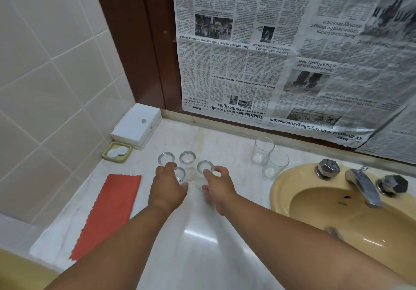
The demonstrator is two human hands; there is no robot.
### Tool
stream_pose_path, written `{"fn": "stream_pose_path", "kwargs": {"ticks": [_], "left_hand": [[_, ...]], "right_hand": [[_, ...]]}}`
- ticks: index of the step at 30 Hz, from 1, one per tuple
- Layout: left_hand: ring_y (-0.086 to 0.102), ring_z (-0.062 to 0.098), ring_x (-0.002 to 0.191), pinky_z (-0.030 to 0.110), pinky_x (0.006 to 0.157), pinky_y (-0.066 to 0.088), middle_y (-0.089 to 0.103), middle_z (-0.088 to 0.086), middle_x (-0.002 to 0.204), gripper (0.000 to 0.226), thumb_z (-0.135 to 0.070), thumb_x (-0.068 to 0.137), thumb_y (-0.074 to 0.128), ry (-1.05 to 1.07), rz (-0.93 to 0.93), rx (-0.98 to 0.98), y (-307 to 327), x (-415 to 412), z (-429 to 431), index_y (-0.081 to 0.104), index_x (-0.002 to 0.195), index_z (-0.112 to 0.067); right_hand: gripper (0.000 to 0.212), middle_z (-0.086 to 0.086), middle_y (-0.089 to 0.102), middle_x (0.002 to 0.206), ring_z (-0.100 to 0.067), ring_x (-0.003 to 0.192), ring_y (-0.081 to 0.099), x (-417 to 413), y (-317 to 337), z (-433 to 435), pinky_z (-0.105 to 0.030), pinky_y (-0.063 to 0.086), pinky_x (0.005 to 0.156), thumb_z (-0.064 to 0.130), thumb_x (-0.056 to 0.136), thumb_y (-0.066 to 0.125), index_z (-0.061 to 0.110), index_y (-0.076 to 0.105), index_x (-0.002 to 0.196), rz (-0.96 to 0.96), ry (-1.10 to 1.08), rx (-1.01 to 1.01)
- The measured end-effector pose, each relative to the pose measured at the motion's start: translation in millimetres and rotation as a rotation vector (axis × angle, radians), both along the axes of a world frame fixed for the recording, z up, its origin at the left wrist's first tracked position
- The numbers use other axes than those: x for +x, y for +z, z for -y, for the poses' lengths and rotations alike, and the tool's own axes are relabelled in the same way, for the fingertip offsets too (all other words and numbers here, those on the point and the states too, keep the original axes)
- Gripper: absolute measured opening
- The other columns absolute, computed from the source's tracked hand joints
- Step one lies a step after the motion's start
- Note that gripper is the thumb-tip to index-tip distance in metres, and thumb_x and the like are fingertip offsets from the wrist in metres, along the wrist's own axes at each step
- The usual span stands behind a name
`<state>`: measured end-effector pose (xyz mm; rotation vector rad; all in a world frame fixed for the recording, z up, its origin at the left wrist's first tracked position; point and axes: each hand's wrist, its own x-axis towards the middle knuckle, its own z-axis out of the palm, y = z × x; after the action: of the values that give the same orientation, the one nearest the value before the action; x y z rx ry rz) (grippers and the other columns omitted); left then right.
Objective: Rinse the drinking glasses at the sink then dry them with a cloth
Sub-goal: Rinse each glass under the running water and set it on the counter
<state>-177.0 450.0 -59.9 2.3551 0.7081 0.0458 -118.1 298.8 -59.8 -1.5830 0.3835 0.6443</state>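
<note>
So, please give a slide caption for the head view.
Left grip and right grip hold two clear drinking glasses on the pale marble counter.

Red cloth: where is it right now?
Head view, left side: the red cloth lies flat on the counter, left of the left hand and the glasses, nearer than the green dish.

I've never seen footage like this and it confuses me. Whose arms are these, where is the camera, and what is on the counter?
There is no machine here. One camera, worn on a person's head, looks down at their own two arms. On the counter stands a cluster of four glasses, with two more glasses beside the sink. A red cloth lies to the left. The left hand grips the near glass of the cluster, and the right hand grips the right glass.
</note>
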Motion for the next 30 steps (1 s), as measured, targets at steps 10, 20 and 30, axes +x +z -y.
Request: {"fn": "stream_pose_path", "kwargs": {"ticks": [10, 20, 30], "left_hand": [[0.055, 0.034, 0.129, 0.045, 0.101, 0.052, 0.047, 0.011, 0.140, 0.077, -0.033, 0.084, 0.080, 0.003, -0.021, 0.034, 4.4, -2.9, 3.3, 0.043, 0.150, -0.017], [0.055, 0.026, 0.120, 0.038, 0.099, 0.048, 0.057, 0.005, 0.127, 0.030, -0.020, 0.094, 0.066, -0.195, 0.284, 0.102, 29.2, 13.9, 62.0, 0.066, 0.124, -0.014], [0.059, 0.015, 0.106, 0.035, 0.093, 0.052, 0.056, -0.005, 0.121, 0.026, -0.025, 0.099, 0.061, -0.446, 0.226, -0.032, 25.0, 55.0, 158.4, 0.065, 0.124, -0.021]], "right_hand": [[0.046, 0.003, 0.066, 0.102, -0.023, 0.101, 0.074, -5.5, 3.7, -2.3, -0.037, 0.059, 0.091, 0.054, 0.096, 0.066, 0.034, 0.046, 0.133, 0.026, 0.033, -0.029], [0.030, -0.009, 0.044, 0.136, -0.035, 0.092, 0.066, 41.4, 15.7, 107.5, -0.037, 0.051, 0.077, 0.026, 0.100, 0.060, 0.017, 0.057, 0.128, 0.687, -0.009, -0.869], [0.016, -0.010, 0.058, 0.107, -0.034, 0.101, 0.064, 69.8, -1.3, 192.9, -0.035, 0.040, 0.071, 0.008, 0.103, 0.046, 0.011, 0.061, 0.102, 0.686, 0.456, -1.101]]}}
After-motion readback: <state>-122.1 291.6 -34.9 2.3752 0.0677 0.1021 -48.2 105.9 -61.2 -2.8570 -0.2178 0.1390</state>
